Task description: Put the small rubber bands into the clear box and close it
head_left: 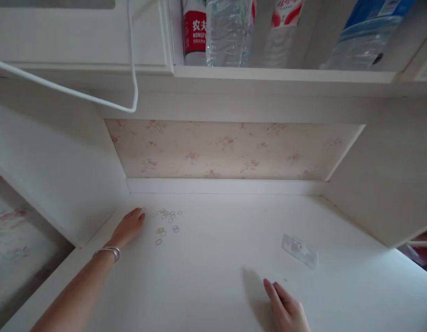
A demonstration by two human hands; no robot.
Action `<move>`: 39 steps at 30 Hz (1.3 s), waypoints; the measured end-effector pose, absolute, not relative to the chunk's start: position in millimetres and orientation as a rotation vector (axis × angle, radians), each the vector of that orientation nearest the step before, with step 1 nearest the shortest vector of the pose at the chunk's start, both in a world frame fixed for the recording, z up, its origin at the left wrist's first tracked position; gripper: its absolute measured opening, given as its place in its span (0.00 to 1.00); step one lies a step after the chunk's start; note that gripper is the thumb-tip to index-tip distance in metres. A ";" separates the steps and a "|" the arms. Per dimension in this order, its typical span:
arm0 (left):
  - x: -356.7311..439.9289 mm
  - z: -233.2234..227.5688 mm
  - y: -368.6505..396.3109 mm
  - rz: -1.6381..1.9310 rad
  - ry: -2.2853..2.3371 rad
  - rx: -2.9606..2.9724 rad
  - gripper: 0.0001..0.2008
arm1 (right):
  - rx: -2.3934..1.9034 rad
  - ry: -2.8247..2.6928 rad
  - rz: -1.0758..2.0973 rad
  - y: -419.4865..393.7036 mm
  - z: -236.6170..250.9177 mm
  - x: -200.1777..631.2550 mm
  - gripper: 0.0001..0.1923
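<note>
Several small thin rings, like little elastic bands (172,215), lie loosely on the white surface at left centre. Some look pale or yellowish, and one reddish ring (159,241) sits nearest me. Just left of them my left hand (129,226) rests by the surface with its fingers curled in; whatever they hold, if anything, is hidden. My right hand (286,308) is at the lower right, with thumb and forefinger drawn together, and I cannot make out anything between them. Beyond it lies a clear plastic packet or case (299,251) with indistinct contents.
An overhead shelf (285,74) holds a red-labelled water bottle (195,34) and other plastic bottles. From the upper left a white bent rod (78,94) juts out. Side panels (57,170) flank the white desktop (213,267), with floral wallpaper (216,150) behind.
</note>
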State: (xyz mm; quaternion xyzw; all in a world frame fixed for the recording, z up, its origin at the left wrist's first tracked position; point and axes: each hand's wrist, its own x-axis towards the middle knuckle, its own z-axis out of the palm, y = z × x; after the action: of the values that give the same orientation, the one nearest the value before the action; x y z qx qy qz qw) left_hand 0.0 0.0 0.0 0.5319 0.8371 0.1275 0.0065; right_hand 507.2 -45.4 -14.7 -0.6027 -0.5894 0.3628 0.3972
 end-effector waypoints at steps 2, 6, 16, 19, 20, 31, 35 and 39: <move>-4.6 -5.5 3.1 0.393 2.617 1.651 0.26 | -1.531 -1.494 0.939 -44.7 -17.1 507.4 0.28; -10.5 -15.2 10.0 0.380 2.625 1.618 0.28 | -1.533 -1.512 0.958 -42.4 -22.2 509.4 0.28; 1.6 -42.3 24.4 0.337 2.600 1.552 0.32 | -1.580 -1.539 0.980 -38.2 -35.8 514.9 0.26; 13.2 -42.5 29.6 0.332 2.509 1.639 0.32 | -1.580 -1.523 1.003 -37.9 -36.0 514.3 0.25; 19.9 -41.8 32.2 0.331 2.485 1.666 0.32 | -1.585 -1.516 1.008 -38.0 -36.1 514.3 0.25; 116.4 -25.5 44.8 0.467 2.187 1.923 0.31 | -1.593 -1.519 1.029 -38.0 -39.9 518.2 0.25; 151.8 -24.2 35.7 0.622 2.027 1.942 0.29 | -1.589 -1.516 1.019 -39.4 -36.7 517.3 0.25; 183.8 -21.0 29.9 0.927 1.861 1.699 0.28 | -1.565 -1.507 1.009 -40.6 -36.1 516.6 0.23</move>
State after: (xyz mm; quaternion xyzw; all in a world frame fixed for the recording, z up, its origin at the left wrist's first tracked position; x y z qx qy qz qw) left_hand 183.8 29.9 -21.0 0.6165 0.6751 0.3363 0.2261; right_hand 516.6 -40.6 -36.1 -0.6083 -0.5857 0.3923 0.3646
